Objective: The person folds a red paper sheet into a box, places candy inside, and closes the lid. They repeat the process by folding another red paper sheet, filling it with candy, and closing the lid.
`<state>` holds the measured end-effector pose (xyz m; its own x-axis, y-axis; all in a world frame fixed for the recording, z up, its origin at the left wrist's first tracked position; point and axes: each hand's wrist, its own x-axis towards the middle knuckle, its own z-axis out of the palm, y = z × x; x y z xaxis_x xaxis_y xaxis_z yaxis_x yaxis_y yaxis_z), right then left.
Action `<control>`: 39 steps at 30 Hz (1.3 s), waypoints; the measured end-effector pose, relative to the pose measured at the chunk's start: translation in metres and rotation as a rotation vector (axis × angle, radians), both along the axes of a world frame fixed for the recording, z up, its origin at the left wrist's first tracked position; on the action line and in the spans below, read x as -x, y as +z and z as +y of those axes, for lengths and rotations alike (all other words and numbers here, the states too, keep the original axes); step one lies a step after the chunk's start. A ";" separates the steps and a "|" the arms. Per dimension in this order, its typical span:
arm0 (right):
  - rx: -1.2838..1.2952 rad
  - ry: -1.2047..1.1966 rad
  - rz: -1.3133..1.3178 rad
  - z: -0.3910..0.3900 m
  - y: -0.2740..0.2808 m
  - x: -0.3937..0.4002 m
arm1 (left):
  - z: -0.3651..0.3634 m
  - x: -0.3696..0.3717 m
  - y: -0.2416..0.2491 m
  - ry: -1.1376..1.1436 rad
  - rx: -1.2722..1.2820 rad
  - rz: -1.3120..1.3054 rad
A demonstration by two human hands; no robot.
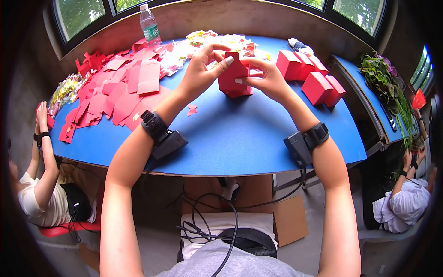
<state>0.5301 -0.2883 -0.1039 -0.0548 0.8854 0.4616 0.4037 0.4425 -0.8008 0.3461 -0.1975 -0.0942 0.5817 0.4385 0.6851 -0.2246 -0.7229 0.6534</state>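
Observation:
A red paper box (234, 79) stands tilted above the blue table, its top flap raised and its lower edge close to the tabletop. My left hand (207, 67) is closed on the upper left of the box, thumb at the flap. From the right, my right hand (263, 79) pinches the side, thumb on the near face. Flat red box blanks (122, 92) lie in a wide heap to the left. Several folded red boxes (317, 87) stand on the right. A small red paper scrap (192, 110) rests on the table nearer to me.
Wrapped packets (173, 60) are piled behind the blanks, with a plastic bottle (150, 27) at the back. A dark-and-white bundle (300, 47) sits beyond the boxes. People sit left (50, 194) and right (406, 203). Green plants (387, 78) cover a side table. Cables (235, 217) hang over my lap.

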 end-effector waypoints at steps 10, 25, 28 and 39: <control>-0.651 -0.316 -0.551 -0.007 0.015 0.007 | 0.000 -0.003 -0.004 0.144 0.201 -0.058; -0.642 -0.432 -0.625 -0.005 0.006 0.003 | -0.003 0.005 0.003 0.126 -0.231 0.019; -0.628 -0.434 -0.624 -0.007 0.007 0.003 | -0.002 0.002 0.000 0.147 -0.284 -0.022; -0.636 -0.412 -0.631 -0.007 0.004 0.011 | -0.004 0.002 0.001 0.249 -0.127 -0.074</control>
